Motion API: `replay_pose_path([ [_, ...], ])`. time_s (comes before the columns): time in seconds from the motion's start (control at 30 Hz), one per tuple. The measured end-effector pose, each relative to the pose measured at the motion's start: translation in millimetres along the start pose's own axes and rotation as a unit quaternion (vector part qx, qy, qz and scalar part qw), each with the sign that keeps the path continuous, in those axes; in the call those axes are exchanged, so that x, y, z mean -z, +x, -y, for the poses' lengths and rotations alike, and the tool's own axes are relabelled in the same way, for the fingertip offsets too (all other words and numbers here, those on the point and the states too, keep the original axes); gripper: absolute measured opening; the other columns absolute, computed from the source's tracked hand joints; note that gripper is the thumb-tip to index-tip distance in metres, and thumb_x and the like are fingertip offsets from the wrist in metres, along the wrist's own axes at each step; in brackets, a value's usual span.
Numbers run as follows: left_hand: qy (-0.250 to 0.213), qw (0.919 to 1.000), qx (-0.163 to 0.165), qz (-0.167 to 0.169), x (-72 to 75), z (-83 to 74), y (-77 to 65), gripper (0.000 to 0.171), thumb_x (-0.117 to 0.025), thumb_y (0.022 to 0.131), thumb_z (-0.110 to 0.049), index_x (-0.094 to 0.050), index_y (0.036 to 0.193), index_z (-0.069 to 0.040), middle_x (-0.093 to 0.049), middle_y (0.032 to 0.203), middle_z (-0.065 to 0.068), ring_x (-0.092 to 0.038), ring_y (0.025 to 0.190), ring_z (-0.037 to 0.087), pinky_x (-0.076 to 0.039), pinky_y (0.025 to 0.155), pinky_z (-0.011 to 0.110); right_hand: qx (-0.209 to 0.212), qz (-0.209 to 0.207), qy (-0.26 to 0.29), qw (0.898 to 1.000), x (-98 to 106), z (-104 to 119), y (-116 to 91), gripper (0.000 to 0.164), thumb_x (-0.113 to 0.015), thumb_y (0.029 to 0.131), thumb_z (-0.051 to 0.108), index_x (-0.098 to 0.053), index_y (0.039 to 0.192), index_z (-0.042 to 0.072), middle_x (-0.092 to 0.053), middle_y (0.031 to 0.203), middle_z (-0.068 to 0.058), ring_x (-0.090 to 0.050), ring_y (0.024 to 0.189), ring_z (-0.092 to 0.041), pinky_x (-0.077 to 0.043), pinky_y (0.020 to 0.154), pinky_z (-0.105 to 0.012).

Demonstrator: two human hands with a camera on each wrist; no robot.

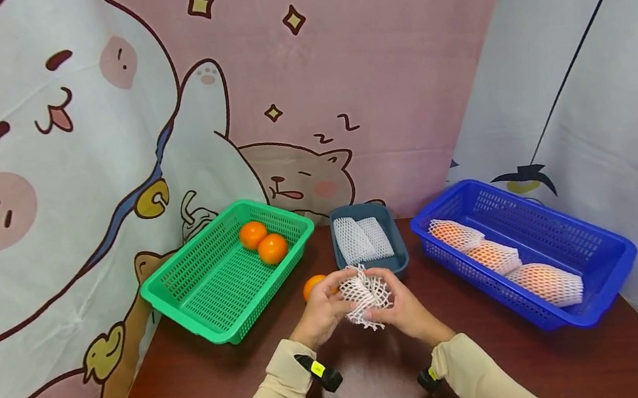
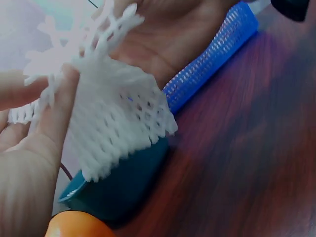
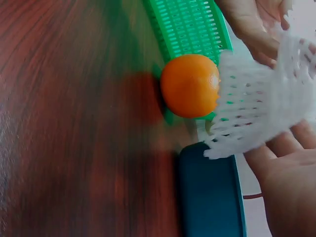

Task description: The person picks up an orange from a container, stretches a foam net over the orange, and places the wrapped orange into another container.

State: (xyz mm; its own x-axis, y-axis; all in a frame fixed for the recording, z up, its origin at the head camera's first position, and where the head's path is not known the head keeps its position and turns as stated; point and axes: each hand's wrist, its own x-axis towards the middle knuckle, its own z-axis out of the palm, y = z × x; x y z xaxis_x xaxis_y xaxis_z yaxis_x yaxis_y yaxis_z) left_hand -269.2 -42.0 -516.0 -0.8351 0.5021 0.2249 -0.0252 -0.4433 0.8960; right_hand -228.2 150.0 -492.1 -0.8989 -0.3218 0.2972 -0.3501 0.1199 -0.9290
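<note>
Both hands hold one white foam fruit net above the table's middle. Its mesh is spread and bunched at one end, and no fruit shows inside in the wrist views. My left hand grips the net from the left, thumb in front. From the right side, my right hand holds it between thumb and fingers. A single orange sits on the table just behind the left hand; in the right wrist view this orange is beside the net, apart from the hands.
At the left, a green basket contains two oranges. A small dark blue-grey bin behind the hands holds flat foam nets. On the right, a blue basket has three net-wrapped fruits. A printed cloth hangs behind.
</note>
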Motion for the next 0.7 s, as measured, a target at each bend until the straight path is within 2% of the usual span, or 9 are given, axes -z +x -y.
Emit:
replay_pose_path([
  [0.1, 0.001, 0.9999, 0.000, -0.016, 0.1, 1.6, -0.8, 0.057, -0.054, 0.081, 0.024, -0.044, 0.135, 0.011, -0.050, 0.127, 0.017, -0.060, 0.095, 0.023, -0.054, 0.077, 0.028, 0.007, -0.033, -0.023, 0.999, -2.2, 4.8, 0.1, 0.056, -0.074, 0.080, -0.008, -0.045, 0.128, -0.010, -0.057, 0.107, -0.022, -0.061, 0.085, -0.018, -0.054, 0.068, -0.029],
  [0.2, 0.050, 0.9983, -0.008, -0.027, 2.7, 1.3, -1.4, 0.055, -0.061, 0.081, 0.019, -0.048, 0.134, 0.009, -0.052, 0.127, 0.021, -0.060, 0.095, 0.024, -0.054, 0.078, 0.028, 0.010, -0.064, -0.068, 0.996, -3.1, -0.4, 0.8, 0.050, -0.076, 0.078, -0.005, -0.051, 0.120, -0.009, -0.061, 0.101, -0.021, -0.061, 0.082, -0.020, -0.053, 0.066, -0.028],
  [0.3, 0.133, 0.9891, -0.042, -0.047, 8.6, -0.5, -1.1, 0.051, -0.067, 0.081, 0.013, -0.054, 0.130, 0.008, -0.056, 0.123, 0.026, -0.061, 0.094, 0.032, -0.054, 0.076, 0.029, -0.006, -0.089, -0.113, 0.990, -2.5, -15.8, 2.7, 0.048, -0.080, 0.076, -0.002, -0.055, 0.118, -0.003, -0.064, 0.098, -0.017, -0.060, 0.081, -0.020, -0.051, 0.066, -0.027],
  [0.37, 0.176, 0.9797, -0.069, -0.067, 11.5, -6.5, -1.8, 0.048, -0.067, 0.081, 0.013, -0.055, 0.128, 0.010, -0.057, 0.120, 0.031, -0.059, 0.095, 0.043, -0.054, 0.078, 0.036, -0.018, -0.103, -0.140, 0.985, -1.3, -27.0, 3.8, 0.048, -0.082, 0.075, 0.003, -0.058, 0.116, 0.003, -0.065, 0.097, -0.012, -0.059, 0.080, -0.019, -0.049, 0.066, -0.027],
  [0.47, 0.234, 0.9582, -0.115, -0.118, 10.4, -22.4, -5.0, 0.042, -0.068, 0.080, 0.014, -0.058, 0.122, 0.011, -0.059, 0.114, 0.033, -0.055, 0.097, 0.055, -0.050, 0.083, 0.053, -0.031, -0.115, -0.169, 0.979, 1.1, -38.1, 4.3, 0.048, -0.085, 0.073, 0.008, -0.060, 0.114, 0.011, -0.066, 0.097, -0.009, -0.057, 0.081, -0.020, -0.047, 0.068, -0.032],
  [0.53, 0.282, 0.9386, -0.126, -0.153, 16.7, -23.7, -4.3, 0.042, -0.069, 0.080, 0.013, -0.060, 0.120, 0.009, -0.060, 0.114, 0.030, -0.053, 0.100, 0.054, -0.046, 0.085, 0.060, -0.040, -0.115, -0.178, 0.976, 2.3, -41.3, 3.8, 0.047, -0.085, 0.073, 0.011, -0.060, 0.113, 0.014, -0.066, 0.100, -0.009, -0.056, 0.083, -0.021, -0.046, 0.070, -0.035],
  [0.6, 0.352, 0.9085, -0.124, -0.189, 25.7, -20.0, -2.7, 0.045, -0.073, 0.076, 0.009, -0.064, 0.119, 0.002, -0.062, 0.116, 0.022, -0.052, 0.105, 0.048, -0.044, 0.088, 0.059, -0.051, -0.113, -0.182, 0.975, 2.8, -43.9, 3.2, 0.047, -0.085, 0.074, 0.010, -0.060, 0.113, 0.016, -0.066, 0.103, -0.009, -0.056, 0.085, -0.023, -0.045, 0.073, -0.037],
  [0.7, 0.439, 0.8691, -0.087, -0.211, 45.6, -4.7, 1.1, 0.055, -0.078, 0.072, 0.003, -0.063, 0.125, -0.006, -0.057, 0.125, 0.017, -0.047, 0.112, 0.042, -0.040, 0.093, 0.054, -0.057, -0.112, -0.185, 0.975, 2.1, -46.2, 2.8, 0.046, -0.084, 0.074, 0.009, -0.060, 0.113, 0.016, -0.066, 0.105, -0.009, -0.056, 0.086, -0.023, -0.045, 0.074, -0.036],
])
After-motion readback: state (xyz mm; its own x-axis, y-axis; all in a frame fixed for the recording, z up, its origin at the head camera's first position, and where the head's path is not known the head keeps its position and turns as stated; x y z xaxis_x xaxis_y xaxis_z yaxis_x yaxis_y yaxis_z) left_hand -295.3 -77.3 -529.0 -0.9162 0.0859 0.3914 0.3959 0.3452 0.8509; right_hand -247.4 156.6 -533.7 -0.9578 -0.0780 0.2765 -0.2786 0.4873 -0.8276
